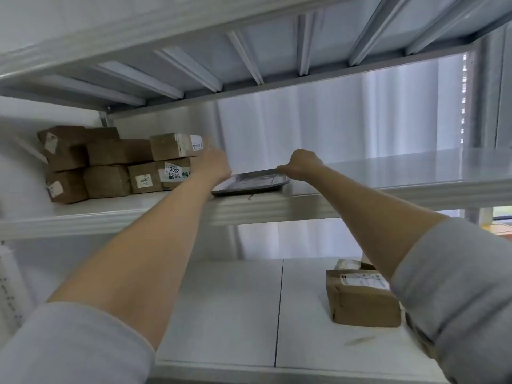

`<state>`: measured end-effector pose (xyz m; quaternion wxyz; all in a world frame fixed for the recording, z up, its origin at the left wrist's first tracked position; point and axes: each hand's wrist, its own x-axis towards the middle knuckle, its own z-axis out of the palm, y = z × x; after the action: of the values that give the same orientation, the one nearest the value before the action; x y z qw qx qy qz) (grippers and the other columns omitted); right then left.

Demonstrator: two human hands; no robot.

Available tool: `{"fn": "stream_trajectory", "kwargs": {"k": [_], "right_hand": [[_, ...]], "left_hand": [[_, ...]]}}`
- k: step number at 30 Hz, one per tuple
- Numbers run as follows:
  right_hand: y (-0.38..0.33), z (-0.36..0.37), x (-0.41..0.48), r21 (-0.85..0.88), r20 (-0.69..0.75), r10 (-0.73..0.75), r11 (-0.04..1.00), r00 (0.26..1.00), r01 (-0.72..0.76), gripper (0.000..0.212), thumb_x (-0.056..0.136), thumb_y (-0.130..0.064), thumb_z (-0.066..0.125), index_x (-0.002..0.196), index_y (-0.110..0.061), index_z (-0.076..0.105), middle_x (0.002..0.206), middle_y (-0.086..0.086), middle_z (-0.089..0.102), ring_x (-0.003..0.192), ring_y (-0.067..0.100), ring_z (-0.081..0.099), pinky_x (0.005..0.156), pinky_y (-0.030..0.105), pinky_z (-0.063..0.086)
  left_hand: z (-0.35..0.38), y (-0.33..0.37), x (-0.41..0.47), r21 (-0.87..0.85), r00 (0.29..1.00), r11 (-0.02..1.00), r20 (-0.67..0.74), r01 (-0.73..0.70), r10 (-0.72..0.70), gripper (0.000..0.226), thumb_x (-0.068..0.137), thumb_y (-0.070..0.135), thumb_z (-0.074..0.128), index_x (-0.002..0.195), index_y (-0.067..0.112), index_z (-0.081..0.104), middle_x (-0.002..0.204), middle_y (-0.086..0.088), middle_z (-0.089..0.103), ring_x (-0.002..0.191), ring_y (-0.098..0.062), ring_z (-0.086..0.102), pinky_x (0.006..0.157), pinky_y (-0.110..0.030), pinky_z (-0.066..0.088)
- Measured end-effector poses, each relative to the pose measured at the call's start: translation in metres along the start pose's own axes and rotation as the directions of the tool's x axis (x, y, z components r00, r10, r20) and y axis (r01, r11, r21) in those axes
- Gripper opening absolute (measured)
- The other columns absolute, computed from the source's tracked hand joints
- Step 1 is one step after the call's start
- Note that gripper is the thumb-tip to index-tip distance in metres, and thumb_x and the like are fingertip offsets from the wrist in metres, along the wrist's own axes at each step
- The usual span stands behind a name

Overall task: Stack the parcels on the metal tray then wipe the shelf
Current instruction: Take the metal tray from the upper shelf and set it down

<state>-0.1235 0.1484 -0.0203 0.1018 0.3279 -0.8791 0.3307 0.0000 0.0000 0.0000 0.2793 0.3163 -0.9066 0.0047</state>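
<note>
On the upper shelf (388,167), brown parcels (110,162) sit piled at left, left hand (214,164) against them with its grip hidden, while the metal tray (249,182) beside lies empty, right hand (300,163) pinching its rim; stacking and wiping look undone.

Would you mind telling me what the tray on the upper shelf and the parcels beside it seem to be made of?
The tray looks like bare metal, perhaps steel or aluminium: grey, reflective, with a thin raised rim. The parcels look like brown cardboard or kraft paper, matt, with white printed labels stuck on.
</note>
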Motion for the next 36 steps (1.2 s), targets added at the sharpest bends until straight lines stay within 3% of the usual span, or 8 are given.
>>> {"fn": "stream_trajectory", "kwargs": {"k": [3,9,15,19,22,31,36], "right_hand": [[-0.004,0.010,0.008,0.011,0.034,0.047,0.999,0.998,-0.047,0.040,0.092,-0.031,0.057,0.064,-0.010,0.038,0.067,0.002,0.042,0.063,0.019,0.044,0.053,0.026,0.034],[-0.006,0.029,0.022,0.016,0.049,0.140,0.990,0.989,-0.141,0.029,0.087,-0.027,0.057,0.066,-0.012,0.043,0.067,0.002,0.049,0.058,0.019,0.049,0.054,0.025,0.037],[-0.010,0.036,0.030,-0.051,-0.006,0.226,0.973,0.974,-0.226,0.020,0.088,-0.017,0.049,0.068,-0.013,0.046,0.069,0.002,0.053,0.056,0.018,0.048,0.053,0.023,0.036],[-0.009,0.040,0.034,-0.082,-0.046,0.264,0.960,0.963,-0.267,0.023,0.091,-0.021,0.049,0.070,-0.013,0.046,0.071,0.002,0.053,0.057,0.017,0.049,0.051,0.022,0.033],[-0.010,0.041,0.036,-0.080,-0.054,0.276,0.957,0.960,-0.279,0.022,0.091,-0.018,0.048,0.070,-0.013,0.048,0.069,0.002,0.055,0.056,0.016,0.050,0.051,0.022,0.033],[-0.014,0.044,0.029,-0.078,-0.073,0.300,0.949,0.951,-0.305,0.023,0.090,-0.014,0.048,0.067,-0.015,0.048,0.059,0.000,0.054,0.050,0.014,0.047,0.047,0.021,0.030],[-0.021,0.046,0.027,0.021,-0.094,0.270,0.963,0.958,-0.269,0.023,0.086,-0.010,0.049,0.064,-0.013,0.043,0.068,0.004,0.049,0.053,0.018,0.046,0.048,0.023,0.032]], "left_hand": [[0.008,-0.013,0.016,-0.027,0.993,0.999,0.110,0.034,-0.031,0.026,0.090,0.002,0.038,0.107,-0.006,0.056,0.117,-0.022,0.060,0.105,-0.035,0.057,0.081,-0.037,0.047],[0.025,-0.018,0.028,-0.054,0.970,0.997,0.240,0.061,-0.046,0.041,0.101,0.010,0.028,0.135,-0.010,0.040,0.141,-0.025,0.043,0.129,-0.035,0.044,0.103,-0.037,0.036],[0.035,-0.028,0.040,-0.074,0.959,0.997,0.282,0.038,-0.016,0.039,0.100,0.006,0.029,0.129,-0.013,0.045,0.137,-0.028,0.046,0.128,-0.038,0.045,0.105,-0.041,0.037],[0.042,-0.036,0.048,-0.127,0.964,0.990,0.263,0.069,-0.034,0.034,0.098,0.004,0.031,0.123,-0.011,0.049,0.128,-0.028,0.053,0.103,-0.034,0.056,0.085,-0.039,0.045],[0.046,-0.036,0.051,-0.195,0.959,0.974,0.278,0.111,-0.054,0.033,0.098,0.005,0.034,0.124,-0.011,0.047,0.128,-0.029,0.052,0.118,-0.038,0.054,0.098,-0.041,0.045],[0.051,-0.043,0.053,-0.173,0.978,0.980,0.198,0.101,-0.066,0.032,0.097,0.007,0.039,0.125,-0.007,0.049,0.126,-0.023,0.054,0.116,-0.035,0.054,0.096,-0.038,0.044],[0.043,-0.054,0.050,-0.206,0.988,0.975,0.145,0.082,-0.053,0.037,0.098,0.013,0.040,0.128,-0.007,0.048,0.128,-0.025,0.054,0.116,-0.039,0.053,0.094,-0.041,0.045]]}}
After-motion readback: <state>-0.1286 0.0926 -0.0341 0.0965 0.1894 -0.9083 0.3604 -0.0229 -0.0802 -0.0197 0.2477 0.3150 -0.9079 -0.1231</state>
